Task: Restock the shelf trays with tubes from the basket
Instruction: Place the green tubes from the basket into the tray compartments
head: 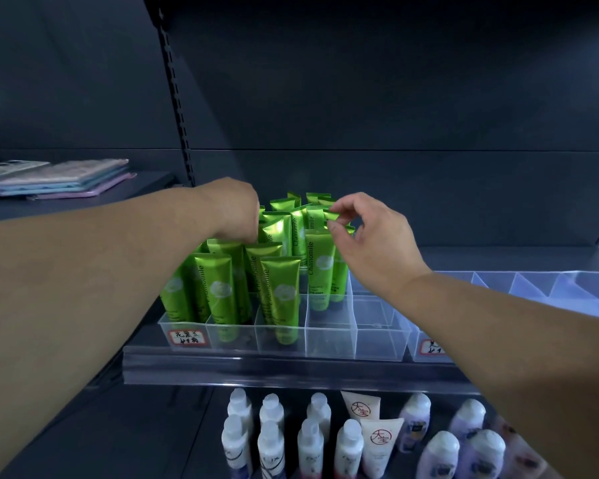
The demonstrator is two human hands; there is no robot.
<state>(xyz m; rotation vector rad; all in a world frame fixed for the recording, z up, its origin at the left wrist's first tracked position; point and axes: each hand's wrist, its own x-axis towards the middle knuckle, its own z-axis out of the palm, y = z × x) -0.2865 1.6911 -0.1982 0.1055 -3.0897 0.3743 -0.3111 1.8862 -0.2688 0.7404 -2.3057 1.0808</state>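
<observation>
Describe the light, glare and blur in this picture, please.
Head view: dim, bluish light; the tubes shine with glare; the upright leans, likely from wide-angle distortion; the bottles below look soft; the label is too blurred to read; the right hand, pinching one tube, is fairly sharp.

The green tubes are glossy, with a metallic sheen — the tray is clear, smooth plastic. At six o'clock the white bottles look like matt plastic; the back panel is matt.
</observation>
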